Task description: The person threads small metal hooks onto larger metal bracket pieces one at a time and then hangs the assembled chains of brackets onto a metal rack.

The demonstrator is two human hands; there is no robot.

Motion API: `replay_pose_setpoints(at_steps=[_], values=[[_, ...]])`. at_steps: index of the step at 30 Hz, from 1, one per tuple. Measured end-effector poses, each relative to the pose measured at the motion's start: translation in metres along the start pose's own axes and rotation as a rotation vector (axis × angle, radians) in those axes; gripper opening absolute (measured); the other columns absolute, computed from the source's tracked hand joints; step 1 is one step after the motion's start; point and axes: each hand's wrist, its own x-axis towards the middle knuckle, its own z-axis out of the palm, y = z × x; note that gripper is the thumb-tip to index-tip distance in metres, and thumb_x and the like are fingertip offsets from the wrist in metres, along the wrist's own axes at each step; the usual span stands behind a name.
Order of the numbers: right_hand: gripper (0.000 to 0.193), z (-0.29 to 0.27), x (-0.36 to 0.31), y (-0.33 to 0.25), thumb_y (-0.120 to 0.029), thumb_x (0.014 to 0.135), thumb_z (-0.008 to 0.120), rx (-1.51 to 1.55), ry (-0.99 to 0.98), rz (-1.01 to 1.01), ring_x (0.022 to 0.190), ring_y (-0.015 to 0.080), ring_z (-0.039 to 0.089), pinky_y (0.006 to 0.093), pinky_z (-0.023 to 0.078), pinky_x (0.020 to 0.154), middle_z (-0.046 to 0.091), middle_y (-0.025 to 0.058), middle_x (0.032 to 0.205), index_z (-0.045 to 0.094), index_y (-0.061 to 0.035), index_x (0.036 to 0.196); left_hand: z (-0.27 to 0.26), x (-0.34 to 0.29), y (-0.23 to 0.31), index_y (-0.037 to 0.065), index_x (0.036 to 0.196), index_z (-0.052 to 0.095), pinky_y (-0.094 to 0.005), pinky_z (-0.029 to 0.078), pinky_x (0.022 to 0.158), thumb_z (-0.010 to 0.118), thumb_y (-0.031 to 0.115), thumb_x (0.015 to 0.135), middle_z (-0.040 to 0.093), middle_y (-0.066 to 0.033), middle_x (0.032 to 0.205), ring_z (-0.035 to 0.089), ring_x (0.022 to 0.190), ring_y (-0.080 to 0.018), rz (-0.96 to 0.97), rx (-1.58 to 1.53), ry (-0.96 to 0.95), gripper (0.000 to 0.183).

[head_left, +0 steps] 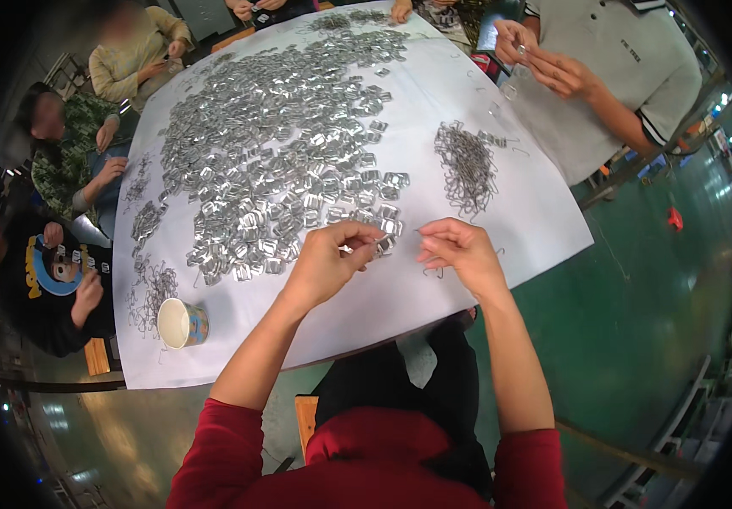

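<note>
My left hand (332, 259) is closed, its thumb and forefinger pinching a small silver metal buckle (385, 244) at the near edge of the heap. Just right of it, my right hand (463, 254) has its fingertips pinched together. The thin dark tip of a wire hook (417, 231) shows at those fingers; the rest of it is hidden. Another bent wire hook (435, 272) is visible right under this hand. A wide heap of silver buckles (255, 153) spreads over the white-covered table (535, 229). Beyond my right hand lies a pile of wire hooks (468, 170).
A paper cup (183, 324) stands at the near left, beside another hook pile (155, 293). Co-workers sit along the left and far sides. At the right, a person in a grey shirt (612, 59) handles small pieces. The table's near edge runs below my forearms.
</note>
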Motion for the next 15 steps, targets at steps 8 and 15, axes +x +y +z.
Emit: replay_pose_setpoints(at_steps=[8,15], values=[[0.014,0.032,-0.020,-0.022,-0.010,0.082,0.063,-0.384,0.057,-0.280,0.073,0.0119,0.056,0.0249,0.045,0.067,0.061,0.0038,0.082,0.060,0.0010,0.090,0.007,-0.004,0.002,0.002,0.098,0.066,-0.0242,0.050,0.063,0.061,0.001,0.080,0.066,-0.0061,0.085,0.061,0.072,-0.0112,0.043,-0.003,0.013,0.019],[0.006,0.035,-0.023,-0.020,-0.007,0.084,0.059,-0.287,0.029,-0.186,0.062,0.0055,0.044,0.0195,0.035,0.053,0.050,-0.0009,0.069,0.056,-0.0014,0.084,0.016,-0.009,-0.017,0.002,0.092,0.066,-0.0299,0.050,0.069,0.065,0.003,0.073,0.066,-0.0108,0.086,0.064,0.077,-0.0178,0.266,-0.008,0.171,0.018]])
